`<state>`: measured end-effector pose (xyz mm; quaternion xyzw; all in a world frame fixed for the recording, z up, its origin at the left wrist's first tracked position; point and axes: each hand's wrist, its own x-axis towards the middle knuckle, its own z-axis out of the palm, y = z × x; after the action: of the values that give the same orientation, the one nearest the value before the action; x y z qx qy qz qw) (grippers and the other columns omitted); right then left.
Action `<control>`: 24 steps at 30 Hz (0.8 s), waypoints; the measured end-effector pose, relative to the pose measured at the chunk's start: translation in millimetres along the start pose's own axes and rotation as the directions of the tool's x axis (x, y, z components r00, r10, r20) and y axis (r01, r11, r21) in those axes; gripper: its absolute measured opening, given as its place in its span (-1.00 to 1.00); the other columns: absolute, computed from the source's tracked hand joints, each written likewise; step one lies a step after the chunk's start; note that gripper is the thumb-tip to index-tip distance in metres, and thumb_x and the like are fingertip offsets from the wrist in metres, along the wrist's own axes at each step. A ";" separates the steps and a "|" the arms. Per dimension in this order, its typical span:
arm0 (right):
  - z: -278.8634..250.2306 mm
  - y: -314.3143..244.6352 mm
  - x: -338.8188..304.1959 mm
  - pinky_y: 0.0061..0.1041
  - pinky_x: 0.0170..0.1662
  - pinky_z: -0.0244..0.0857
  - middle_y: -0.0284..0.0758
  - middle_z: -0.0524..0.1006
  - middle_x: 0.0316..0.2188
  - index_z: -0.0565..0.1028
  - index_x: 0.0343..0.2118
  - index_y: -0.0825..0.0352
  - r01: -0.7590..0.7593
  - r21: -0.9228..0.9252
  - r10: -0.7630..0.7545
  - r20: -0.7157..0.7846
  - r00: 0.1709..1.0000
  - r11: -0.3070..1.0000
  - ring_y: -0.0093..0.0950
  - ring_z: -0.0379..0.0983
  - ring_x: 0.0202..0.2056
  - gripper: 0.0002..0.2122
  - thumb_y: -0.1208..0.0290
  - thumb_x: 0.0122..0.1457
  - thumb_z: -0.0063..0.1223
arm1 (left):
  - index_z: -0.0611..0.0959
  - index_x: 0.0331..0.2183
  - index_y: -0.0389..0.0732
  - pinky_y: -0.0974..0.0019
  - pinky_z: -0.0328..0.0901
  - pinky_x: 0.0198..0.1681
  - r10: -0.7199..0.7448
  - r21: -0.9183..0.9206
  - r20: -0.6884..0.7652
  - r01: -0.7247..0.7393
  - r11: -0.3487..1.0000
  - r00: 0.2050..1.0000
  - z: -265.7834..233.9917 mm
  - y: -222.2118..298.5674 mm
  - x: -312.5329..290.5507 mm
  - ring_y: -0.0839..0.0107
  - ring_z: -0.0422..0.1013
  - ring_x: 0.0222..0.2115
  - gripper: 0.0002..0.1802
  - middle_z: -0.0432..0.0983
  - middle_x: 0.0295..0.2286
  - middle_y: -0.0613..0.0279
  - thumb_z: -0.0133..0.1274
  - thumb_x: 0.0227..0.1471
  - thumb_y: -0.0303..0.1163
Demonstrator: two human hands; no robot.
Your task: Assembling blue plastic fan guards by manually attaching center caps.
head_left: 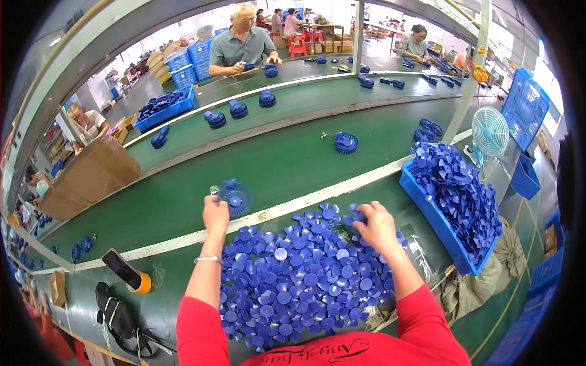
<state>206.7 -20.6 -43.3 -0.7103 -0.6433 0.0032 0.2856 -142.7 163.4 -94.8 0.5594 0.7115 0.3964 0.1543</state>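
My left hand (215, 215) is closed at the edge of a round blue fan housing (237, 200), over the near edge of the green conveyor belt. A small pale piece shows just above those fingers. With fingers bent in a pinch, my right hand (376, 226) grips a blue fan blade (353, 216) at the far right of the pile. Between my forearms spreads a heap of blue fan blades (305, 277), several layers deep on the worktop. Another blue fan housing (346, 143), with a small part attached by a wire, lies farther along the belt.
A blue crate (448, 247) heaped with blades stands at the right, near a light-blue desk fan (490, 132). At left lie a phone (122, 267), an orange tape roll (144, 283) and a black bag (119, 314). Co-workers sit across the belts; a cardboard sheet (91, 177) leans at left.
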 end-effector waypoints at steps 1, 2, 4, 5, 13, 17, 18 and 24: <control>0.8 -16.1 -1.2 -0.27 -0.23 0.30 -0.18 0.42 -0.39 0.49 -0.32 0.32 0.052 0.085 -0.049 -0.033 0.998 0.995 -0.19 0.40 -0.29 -0.69 0.42 -0.20 0.23 | 0.51 -0.25 -0.24 0.15 0.31 -0.23 0.045 -0.093 0.061 -0.040 0.995 0.997 1.3 4.3 -10.8 0.12 0.46 -0.34 -0.71 0.52 -0.39 -0.03 -0.04 -0.03 -0.30; 2.5 -32.0 -2.7 -0.28 -0.23 0.30 -0.19 0.41 -0.40 0.48 -0.31 0.31 0.107 0.167 -0.097 -0.070 0.993 0.980 -0.19 0.39 -0.29 -0.68 0.43 -0.21 0.24 | 0.51 -0.24 -0.26 0.19 0.30 -0.23 0.095 -0.187 0.117 -0.072 0.980 0.989 2.6 8.2 -24.7 0.17 0.45 -0.34 -0.70 0.52 -0.39 -0.02 -0.05 0.00 -0.29; 0.8 -57.9 -6.8 -0.31 -0.29 0.28 -0.23 0.41 -0.44 0.49 -0.32 0.31 0.267 0.198 -0.227 -0.206 0.952 0.943 -0.25 0.38 -0.36 -0.67 0.46 -0.24 0.27 | 0.51 -0.25 -0.29 0.23 0.28 -0.26 0.176 -0.419 0.222 -0.069 0.905 0.959 1.4 45.0 -71.9 0.30 0.41 -0.36 -0.68 0.50 -0.42 0.03 -0.07 0.05 -0.23; -4.5 -77.1 -7.2 -0.32 -0.30 0.25 -0.25 0.41 -0.44 0.48 -0.31 0.31 0.331 0.199 -0.282 -0.239 0.929 0.922 -0.26 0.37 -0.37 -0.66 0.46 -0.24 0.27 | 0.49 -0.24 -0.29 0.28 0.27 -0.28 0.177 -0.461 0.268 -0.035 0.887 0.947 -8.1 56.7 -93.2 0.35 0.38 -0.39 -0.66 0.48 -0.43 0.09 -0.10 0.09 -0.20; -2.8 -127.7 -33.6 -0.33 -0.28 0.14 -0.28 0.38 -0.44 0.45 -0.26 0.32 0.515 0.200 -0.471 -0.230 0.852 0.834 -0.29 0.30 -0.37 -0.64 0.44 -0.22 0.22 | 0.35 -0.09 -0.20 0.43 0.35 -0.36 0.141 -0.778 0.398 0.252 0.576 0.907 -56.6 82.6 -197.4 0.54 0.29 -0.35 -0.63 0.31 -0.31 0.28 -0.25 0.22 -0.14; -0.6 -149.3 -47.7 -0.28 -0.25 0.15 -0.25 0.37 -0.43 0.46 -0.27 0.31 0.562 0.238 -0.537 -0.167 0.827 0.792 -0.24 0.30 -0.35 -0.62 0.44 -0.26 0.23 | 0.40 -0.06 -0.23 0.31 0.33 -0.21 0.082 -0.628 0.338 0.160 0.761 0.937 -71.1 60.8 -206.4 0.41 0.35 -0.29 -0.59 0.39 -0.22 0.11 -0.20 0.19 -0.15; -6.3 -149.1 -52.5 -0.27 -0.24 0.15 -0.24 0.38 -0.43 0.46 -0.28 0.32 0.561 0.203 -0.539 -0.157 0.828 0.803 -0.23 0.30 -0.34 -0.62 0.45 -0.28 0.23 | 0.39 -0.05 -0.26 0.28 0.26 -0.10 0.183 -0.619 0.276 0.029 0.785 0.943 -65.6 63.0 -209.1 0.33 0.37 -0.24 -0.57 0.43 -0.24 0.06 -0.19 0.18 -0.14; -2.0 -145.7 -71.9 -0.20 -0.10 0.10 -0.22 0.40 -0.38 0.46 -0.25 0.37 0.555 0.057 -0.518 -0.293 0.804 0.830 -0.21 0.30 -0.28 -0.60 0.52 -0.29 0.18 | 0.39 -0.07 -0.35 0.29 0.20 -0.01 0.227 -0.685 0.290 0.036 0.727 0.930 -59.2 72.5 -224.1 0.30 0.33 -0.11 -0.48 0.41 -0.17 0.01 0.12 -0.04 -0.29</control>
<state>62.2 -85.9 -8.0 -0.4710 -0.7721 -0.1277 0.4072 -59.9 -61.2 -53.7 0.5621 0.4468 0.5290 0.4524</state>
